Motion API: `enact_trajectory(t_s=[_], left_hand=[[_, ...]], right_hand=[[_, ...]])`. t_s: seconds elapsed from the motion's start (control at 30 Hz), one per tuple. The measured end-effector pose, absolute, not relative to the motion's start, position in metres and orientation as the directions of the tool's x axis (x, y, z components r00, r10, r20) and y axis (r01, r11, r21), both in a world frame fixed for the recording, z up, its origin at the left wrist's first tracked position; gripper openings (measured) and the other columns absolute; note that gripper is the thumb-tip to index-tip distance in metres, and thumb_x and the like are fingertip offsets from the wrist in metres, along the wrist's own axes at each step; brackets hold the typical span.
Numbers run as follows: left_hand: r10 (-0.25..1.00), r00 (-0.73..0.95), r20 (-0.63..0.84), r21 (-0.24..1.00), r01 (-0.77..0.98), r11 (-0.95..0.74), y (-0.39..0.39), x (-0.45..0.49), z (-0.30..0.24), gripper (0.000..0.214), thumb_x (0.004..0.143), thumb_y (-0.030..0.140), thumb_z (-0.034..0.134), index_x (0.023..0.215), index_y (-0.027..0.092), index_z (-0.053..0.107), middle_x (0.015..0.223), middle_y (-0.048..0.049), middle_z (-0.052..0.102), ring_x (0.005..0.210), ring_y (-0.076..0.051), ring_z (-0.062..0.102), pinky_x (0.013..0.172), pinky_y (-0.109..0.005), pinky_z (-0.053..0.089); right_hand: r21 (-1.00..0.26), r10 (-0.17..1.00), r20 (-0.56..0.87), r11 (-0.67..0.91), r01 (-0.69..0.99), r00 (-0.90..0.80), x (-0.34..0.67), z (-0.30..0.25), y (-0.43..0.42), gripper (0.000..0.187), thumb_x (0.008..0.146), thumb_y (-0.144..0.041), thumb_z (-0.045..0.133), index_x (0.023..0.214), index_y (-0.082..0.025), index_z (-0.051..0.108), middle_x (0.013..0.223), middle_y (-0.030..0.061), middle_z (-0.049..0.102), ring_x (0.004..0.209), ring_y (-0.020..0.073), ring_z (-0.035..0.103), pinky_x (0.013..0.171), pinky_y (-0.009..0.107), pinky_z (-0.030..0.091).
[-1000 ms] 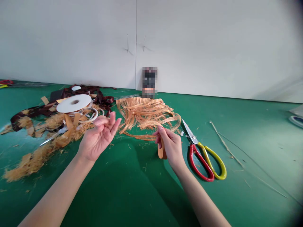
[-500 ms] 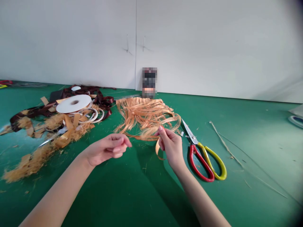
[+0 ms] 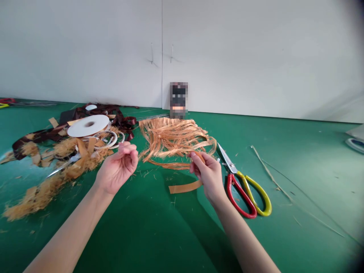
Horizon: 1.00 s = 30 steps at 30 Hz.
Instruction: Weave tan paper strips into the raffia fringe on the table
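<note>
The right hand [image 3: 209,178] pinches a tan strip [image 3: 184,187] in its fingers [image 3: 196,161], near the orange fibre fringe [image 3: 173,138] by the far edge of the green table [image 3: 159,227], while the left hand [image 3: 118,168] curls, though whether it holds anything I can't tell.

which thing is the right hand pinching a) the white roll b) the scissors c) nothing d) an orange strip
d, the right hand grips the orange strip in its fingers, with the strip's end sticking out to the left, while the scissors lie apart on the mat
</note>
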<state>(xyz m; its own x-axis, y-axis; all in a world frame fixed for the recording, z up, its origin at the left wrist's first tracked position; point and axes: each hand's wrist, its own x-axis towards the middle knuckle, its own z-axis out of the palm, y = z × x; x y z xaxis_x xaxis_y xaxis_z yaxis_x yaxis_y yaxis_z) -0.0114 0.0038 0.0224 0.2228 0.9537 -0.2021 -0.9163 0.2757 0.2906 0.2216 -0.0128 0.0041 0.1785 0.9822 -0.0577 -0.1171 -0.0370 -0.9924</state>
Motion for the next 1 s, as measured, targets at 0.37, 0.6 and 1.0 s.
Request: enact_trajectory(t_s=[0.37,0.6,1.0], left_hand=[[0.806,0.487,-0.336,0.92,-0.015,0.392,-0.001,-0.005,0.011,0.019,0.087,0.021,0.06,0.1,0.014,0.073,0.074,-0.0076,0.067,0.039,-0.002,0.025,0.035,-0.019,0.019],[0.92,0.38,-0.099,0.844,-0.458,0.28,0.003,-0.012,0.011,0.022,0.075,0.018,0.074,0.06,0.016,0.058,0.066,0.0024,0.053,0.056,-0.006,0.046,0.049,-0.015,0.039],[0.977,0.161,-0.138,0.296,-0.935,0.196,0.004,-0.018,0.029,0.034,0.084,-0.011,0.034,0.071,0.017,0.047,0.056,0.0072,0.053,0.046,-0.001,0.055,0.055,-0.006,0.05]], right_hand=[[-0.974,0.966,-0.092,-0.037,-0.224,0.243,0.231,0.013,-0.012,0.025,0.073,-0.041,0.07,0.063,-0.018,0.064,0.045,-0.0071,0.039,0.044,0.0074,0.029,0.043,0.025,0.019],[-0.96,0.938,-0.134,-0.043,-0.277,0.319,0.235,0.009,-0.008,0.022,0.071,-0.04,0.071,0.071,-0.018,0.068,0.045,-0.0079,0.037,0.044,0.0074,0.027,0.044,0.026,0.017],[-0.944,0.94,-0.161,-0.057,-0.326,0.301,0.239,0.011,-0.008,0.018,0.07,-0.034,0.068,0.069,-0.016,0.069,0.044,-0.007,0.04,0.043,0.007,0.028,0.044,0.025,0.019]])
